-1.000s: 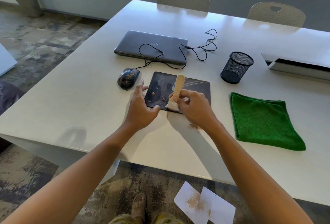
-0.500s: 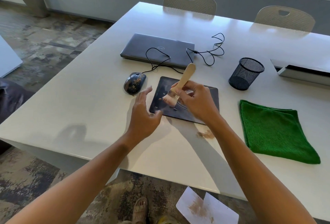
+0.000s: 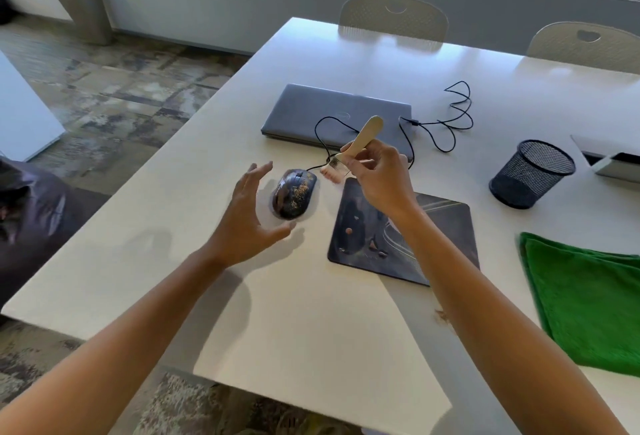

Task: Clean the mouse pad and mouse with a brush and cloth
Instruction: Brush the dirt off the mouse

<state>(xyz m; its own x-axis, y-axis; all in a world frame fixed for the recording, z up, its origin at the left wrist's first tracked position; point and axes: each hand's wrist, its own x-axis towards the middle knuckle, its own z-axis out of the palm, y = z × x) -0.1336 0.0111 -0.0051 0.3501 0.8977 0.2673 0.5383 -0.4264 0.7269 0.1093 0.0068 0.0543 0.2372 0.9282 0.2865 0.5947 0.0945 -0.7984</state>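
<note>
A dark wired mouse (image 3: 294, 197) speckled with brownish dirt lies on the white table (image 3: 298, 323), left of the dark mouse pad (image 3: 440, 240). A few crumbs sit on the pad's left part. My right hand (image 3: 379, 180) grips a wooden-handled brush (image 3: 360, 142) above the pad's far left corner, with the bristles pointing toward the mouse. My left hand (image 3: 247, 223) hovers open just left of the mouse, fingers spread, touching nothing. A folded green cloth (image 3: 588, 299) lies at the right.
A closed grey laptop (image 3: 332, 116) lies behind the mouse, with the black cable (image 3: 453, 116) looping to its right. A black mesh pen cup (image 3: 531, 173) stands right of the pad. A small dirt smear (image 3: 441, 315) marks the table by my right forearm. Two chairs stand at the far side.
My right hand has lifted the brush off the mouse pad and carried it up and left toward the mouse. My left hand has left the pad's edge and now hovers beside the mouse.
</note>
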